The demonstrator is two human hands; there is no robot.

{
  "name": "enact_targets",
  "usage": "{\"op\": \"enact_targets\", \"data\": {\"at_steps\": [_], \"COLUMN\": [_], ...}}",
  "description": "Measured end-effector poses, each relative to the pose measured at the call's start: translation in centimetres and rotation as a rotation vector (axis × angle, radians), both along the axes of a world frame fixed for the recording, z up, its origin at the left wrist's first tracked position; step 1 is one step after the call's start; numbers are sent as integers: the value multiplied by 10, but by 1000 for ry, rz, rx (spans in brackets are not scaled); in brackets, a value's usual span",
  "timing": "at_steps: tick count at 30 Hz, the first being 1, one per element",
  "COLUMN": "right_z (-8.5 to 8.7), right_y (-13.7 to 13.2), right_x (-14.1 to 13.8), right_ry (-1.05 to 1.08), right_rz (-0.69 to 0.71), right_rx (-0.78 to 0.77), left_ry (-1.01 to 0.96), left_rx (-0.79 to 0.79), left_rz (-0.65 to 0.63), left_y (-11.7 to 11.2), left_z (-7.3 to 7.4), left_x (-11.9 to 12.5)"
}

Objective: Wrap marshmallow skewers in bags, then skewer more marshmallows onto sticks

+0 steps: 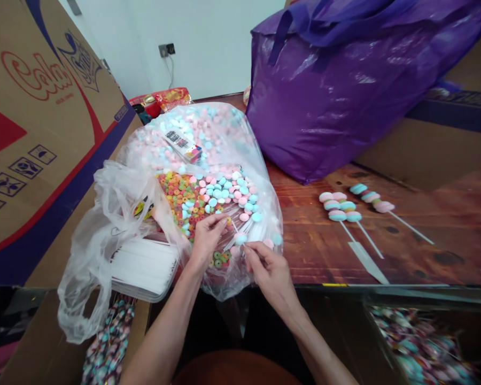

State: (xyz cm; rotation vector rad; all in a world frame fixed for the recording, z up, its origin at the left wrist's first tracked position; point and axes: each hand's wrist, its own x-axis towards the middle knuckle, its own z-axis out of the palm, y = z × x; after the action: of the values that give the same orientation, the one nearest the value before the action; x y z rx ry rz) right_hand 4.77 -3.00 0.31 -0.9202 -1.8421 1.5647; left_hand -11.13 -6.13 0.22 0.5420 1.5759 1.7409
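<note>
My right hand (268, 263) is closed in a pinch at the lower end of a white stick. Blue and pink marshmallows (240, 238) sit on this stick by the fingertips, and its thin upper end (234, 225) sticks out past them. Up and to the left, my left hand (209, 235) has thumb and forefinger pinched on a small orange-yellow gummy ring (229, 220), close to the stick's tip. Beneath both hands lies a clear plastic bag (270, 198) bearing loose gummy rings (176, 195), pink and blue marshmallows (220, 187) and white sticks (256, 229).
Finished marshmallow skewers (339, 206) lie on the wooden table (417, 256) at right. A purple bag (324, 101) stands behind them. At left are a large carton (64, 133) and a tub of white strips (144, 267). Open boxes of wrapped candy (425, 342) sit below the table edge.
</note>
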Motion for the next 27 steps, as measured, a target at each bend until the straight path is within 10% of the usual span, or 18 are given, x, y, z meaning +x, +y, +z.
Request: {"op": "enact_targets", "data": {"at_steps": [27], "right_z": [7], "right_y": [-6], "right_x": [-1], "right_ry": [-118], "right_rz": [29], "right_rx": [252], "left_ry": [310], "left_rx": [44], "left_rz": [127], "left_y": [-15], "left_z": [-11], "left_x": [13]}}
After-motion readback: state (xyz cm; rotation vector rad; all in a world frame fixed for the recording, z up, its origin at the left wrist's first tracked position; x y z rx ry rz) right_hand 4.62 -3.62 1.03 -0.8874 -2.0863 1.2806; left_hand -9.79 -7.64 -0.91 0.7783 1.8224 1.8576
